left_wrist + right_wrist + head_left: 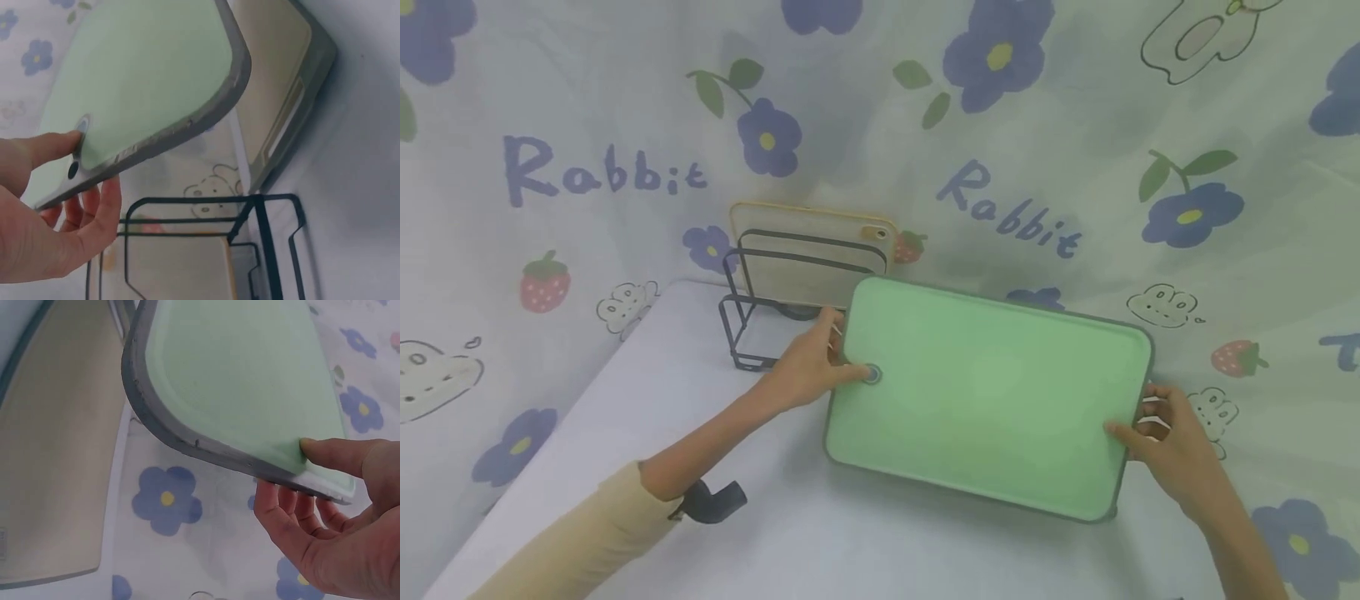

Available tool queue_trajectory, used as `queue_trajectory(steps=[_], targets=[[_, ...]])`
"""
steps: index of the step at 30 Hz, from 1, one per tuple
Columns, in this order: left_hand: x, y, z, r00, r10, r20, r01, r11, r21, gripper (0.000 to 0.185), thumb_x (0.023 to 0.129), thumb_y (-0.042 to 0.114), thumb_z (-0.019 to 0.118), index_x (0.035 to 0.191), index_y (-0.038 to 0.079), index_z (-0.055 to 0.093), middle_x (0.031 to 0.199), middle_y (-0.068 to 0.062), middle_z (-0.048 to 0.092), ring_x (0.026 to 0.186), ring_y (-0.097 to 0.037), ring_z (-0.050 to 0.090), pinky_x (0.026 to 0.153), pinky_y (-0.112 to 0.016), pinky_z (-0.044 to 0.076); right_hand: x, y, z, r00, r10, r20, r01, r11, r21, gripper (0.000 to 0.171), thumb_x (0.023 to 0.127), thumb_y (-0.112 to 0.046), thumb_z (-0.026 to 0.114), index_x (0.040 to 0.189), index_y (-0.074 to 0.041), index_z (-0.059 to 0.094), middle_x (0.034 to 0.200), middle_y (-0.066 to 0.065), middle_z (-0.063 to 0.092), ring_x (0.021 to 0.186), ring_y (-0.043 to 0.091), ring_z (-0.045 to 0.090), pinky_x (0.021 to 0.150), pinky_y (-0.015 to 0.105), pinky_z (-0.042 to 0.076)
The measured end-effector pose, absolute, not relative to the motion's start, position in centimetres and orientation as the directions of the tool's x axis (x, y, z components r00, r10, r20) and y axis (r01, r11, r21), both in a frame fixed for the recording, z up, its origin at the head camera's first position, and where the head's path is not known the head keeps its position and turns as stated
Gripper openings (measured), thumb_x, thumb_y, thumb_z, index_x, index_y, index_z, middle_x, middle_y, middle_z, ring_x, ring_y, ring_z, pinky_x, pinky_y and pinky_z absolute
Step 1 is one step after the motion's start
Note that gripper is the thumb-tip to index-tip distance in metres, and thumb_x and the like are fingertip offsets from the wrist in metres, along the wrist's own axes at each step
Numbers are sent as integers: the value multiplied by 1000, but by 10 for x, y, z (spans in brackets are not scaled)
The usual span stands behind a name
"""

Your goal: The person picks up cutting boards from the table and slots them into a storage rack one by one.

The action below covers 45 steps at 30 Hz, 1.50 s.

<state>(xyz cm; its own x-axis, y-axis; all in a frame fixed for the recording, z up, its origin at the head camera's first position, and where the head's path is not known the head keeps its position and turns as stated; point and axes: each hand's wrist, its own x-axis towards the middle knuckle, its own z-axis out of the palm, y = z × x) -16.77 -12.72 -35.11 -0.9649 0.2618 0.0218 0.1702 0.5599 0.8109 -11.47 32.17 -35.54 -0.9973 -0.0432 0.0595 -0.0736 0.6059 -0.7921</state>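
A light green cutting board (pixel 992 400) with a grey rim is held up by both hands, tilted above the white table. My left hand (pixel 808 362) grips its left edge, thumb on the front beside the ringed hole and fingers behind. My right hand (pixel 1176 446) pinches the opposite edge, with the thumb on the green face and curled fingers behind, as the right wrist view shows. Left of the board stands a black wire rack (pixel 728 333), partly hidden by it. A beige board (pixel 812 229) is upright in the rack's rear.
Both wrist views show another beige, grey-rimmed board (pixel 269 69) on the white table (pixel 647 400), below the green one; the head view does not show it. A curtain (pixel 625 83) with printed flowers, rabbits and strawberries hangs behind the table.
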Motion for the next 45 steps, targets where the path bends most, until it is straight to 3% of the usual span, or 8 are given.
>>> queue_trajectory(steps=[8,14,26,37,45], targets=[[-170,-144,-336,-979,177,102,183,539,823,66,87,22,79,135,5,38,110,-17,58,96,-31,59,71,-38,56,-121,298,-344,-982,-34,185,-168,603,-780,55,93,-6,71,130,-2,30,106,13,51,83,5,61,64,26,60],[-170,-158,-323,-983,136,126,181,555,812,63,89,19,77,135,5,37,109,-17,57,97,-32,58,78,-44,55,-131,281,-338,-967,-10,254,-208,602,-771,59,90,1,72,133,2,32,107,12,53,84,4,60,63,23,59],[-174,-185,-295,-980,92,178,199,539,818,68,91,16,75,139,5,29,118,-20,48,103,-34,53,88,-47,51,-151,250,-312,-938,-11,345,-282,600,-748,56,89,-2,73,132,-5,36,107,10,53,84,8,59,65,13,51],[-183,-210,-272,-977,48,208,197,580,790,72,93,23,73,142,5,24,129,-21,44,110,-34,51,81,-44,53,-177,224,-291,-910,-60,410,-378,523,-764,52,89,0,72,128,-7,38,106,9,54,86,16,60,66,16,53],[-195,-234,-253,-969,20,248,214,573,791,72,94,24,72,144,7,24,132,-19,42,113,-31,48,87,-44,50,-197,202,-274,-883,-92,460,-447,461,-766,51,88,3,71,127,-5,38,104,9,54,85,20,58,67,18,53]])
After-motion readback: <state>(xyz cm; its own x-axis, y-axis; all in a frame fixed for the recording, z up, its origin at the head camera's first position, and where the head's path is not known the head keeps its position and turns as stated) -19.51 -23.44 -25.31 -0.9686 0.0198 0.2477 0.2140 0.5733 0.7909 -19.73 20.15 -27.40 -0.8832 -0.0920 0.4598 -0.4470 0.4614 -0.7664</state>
